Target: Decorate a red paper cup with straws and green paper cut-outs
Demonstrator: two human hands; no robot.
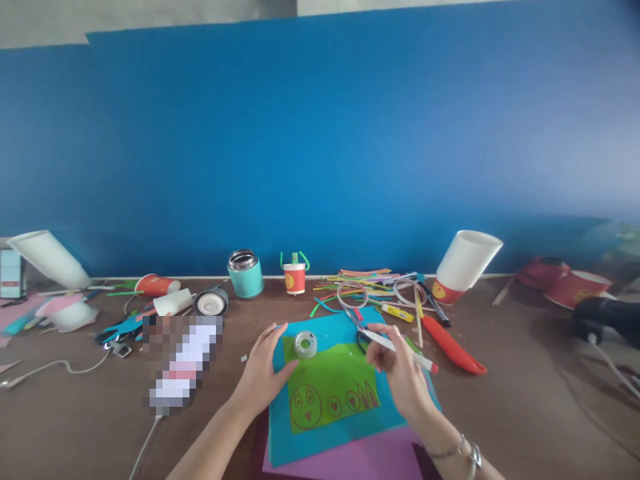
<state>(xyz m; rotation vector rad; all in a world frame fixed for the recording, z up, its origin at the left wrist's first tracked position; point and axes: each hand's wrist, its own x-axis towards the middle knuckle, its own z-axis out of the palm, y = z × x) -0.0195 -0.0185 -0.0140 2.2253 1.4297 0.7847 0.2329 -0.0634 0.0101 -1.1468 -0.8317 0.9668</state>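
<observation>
Head view: a person's two bare hands work over stacked paper on a brown bench (500, 420). L hand (263, 370): fingers apart, nothing gripped, at the left edge of a blue sheet (340, 443), thumb reaching over a green paper (330, 373). R hand (397, 367): fingers clamped on a white marker w/ a red end (379, 339), held slantwise above the green paper's upper right area; bracelets (475, 459) on that wrist.

The green paper lies on the blue sheet, w/ a pink-purple sheet (345, 460) underneath. Drawn on it, L to R: a round face, 2 small circles w/ hearts, spiky zigzags. A tape roll (305, 354) lies flat near its top left corner, just beside the L thumb.

Behind, L to R: open turquoise jar (246, 277), small red cup (295, 280) w/ green arms, pile of coloured pipe cleaners (345, 287), tilted white cup (465, 260). Nearer, R of the papers: a long red object (453, 347), type unclear. Far L: pixelated device (185, 363) w/ white cable. Backdrop: blue panel (300, 147).
</observation>
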